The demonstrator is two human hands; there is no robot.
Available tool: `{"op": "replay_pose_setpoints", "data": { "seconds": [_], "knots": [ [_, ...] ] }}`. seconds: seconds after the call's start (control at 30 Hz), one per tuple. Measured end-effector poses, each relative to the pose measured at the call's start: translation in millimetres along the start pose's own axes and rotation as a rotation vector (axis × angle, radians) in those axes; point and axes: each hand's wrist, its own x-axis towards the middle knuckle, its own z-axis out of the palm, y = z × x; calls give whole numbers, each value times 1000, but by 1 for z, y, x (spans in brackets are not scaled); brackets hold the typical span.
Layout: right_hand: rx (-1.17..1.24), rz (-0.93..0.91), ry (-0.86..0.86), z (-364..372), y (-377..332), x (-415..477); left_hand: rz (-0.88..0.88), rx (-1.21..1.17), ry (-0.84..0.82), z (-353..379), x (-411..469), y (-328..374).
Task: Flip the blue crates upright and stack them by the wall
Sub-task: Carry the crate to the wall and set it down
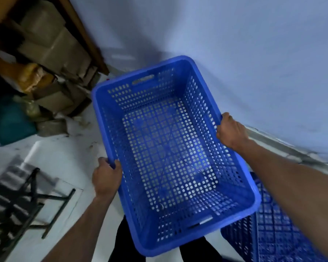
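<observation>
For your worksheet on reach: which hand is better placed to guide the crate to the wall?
Probably the right hand: it grips the crate rim on the wall side.

the second blue perforated plastic crate (273,233) is partly hidden behind the held blue crate (169,148) and right forearm, cut by the bottom edge; the black metal rack (17,201) at left is blurred.

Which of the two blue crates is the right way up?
The held crate: its open top faces the camera, and the left hand and right hand grip its long rims. The other crate, lower right, shows its ribbed underside.
</observation>
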Motion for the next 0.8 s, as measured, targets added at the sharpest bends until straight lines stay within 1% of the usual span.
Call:
{"op": "replay_pose_setpoints", "data": {
  "seconds": [0.1,0.2,0.33,0.43,0.57,0.8],
  "knots": [
    [-29,-26,-20,19,-5,23,-42,-40,-23,31,-6,-15],
    [-65,-79,-21,36,-7,42,-120,-105,-58,55,-10,-28],
    [-90,-85,-47,47,-13,68,-270,-184,-193,88,-11,-35],
    [-101,-82,-53,51,-14,82,-331,-253,-238,112,-15,-37],
    [-160,-94,-54,59,-13,103,-403,-300,-282,144,-20,-33],
    [-119,-39,-30,74,-10,137,-442,-462,-363,171,-30,-13]
  ]
}}
